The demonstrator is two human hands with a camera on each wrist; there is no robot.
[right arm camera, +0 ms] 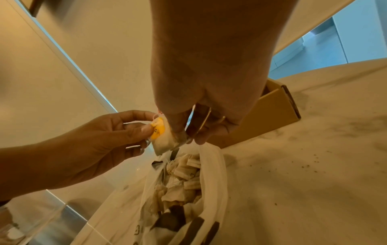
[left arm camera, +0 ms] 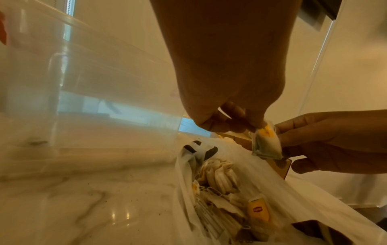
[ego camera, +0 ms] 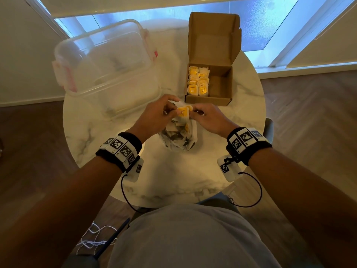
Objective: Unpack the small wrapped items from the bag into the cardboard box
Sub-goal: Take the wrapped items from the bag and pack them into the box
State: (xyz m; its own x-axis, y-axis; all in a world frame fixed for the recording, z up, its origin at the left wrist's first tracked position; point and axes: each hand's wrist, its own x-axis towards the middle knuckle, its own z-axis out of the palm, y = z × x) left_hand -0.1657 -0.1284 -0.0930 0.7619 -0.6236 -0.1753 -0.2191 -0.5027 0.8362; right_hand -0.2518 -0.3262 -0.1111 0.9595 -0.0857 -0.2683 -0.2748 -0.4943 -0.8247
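Observation:
Both hands hold one small white tea bag with a yellow tag (ego camera: 183, 112) just above the open white plastic bag (ego camera: 178, 135). My left hand (ego camera: 164, 110) pinches its left side and my right hand (ego camera: 201, 113) pinches its right side. The same tea bag (left arm camera: 266, 144) (right arm camera: 162, 136) shows in both wrist views. The plastic bag (left arm camera: 220, 190) (right arm camera: 180, 187) lies on the table, with several more tea bags inside. Beyond it stands the open cardboard box (ego camera: 222, 89); several yellow-tagged tea bags (ego camera: 198, 82) fill its left half, and its right half is bare.
A large clear plastic tub (ego camera: 108, 66) with pink clips stands at the back left of the round marble table (ego camera: 173, 180). The box lid (ego camera: 212, 35) stands upright at the back. Wood floor surrounds the table; cords (ego camera: 92, 238) lie on the floor at lower left.

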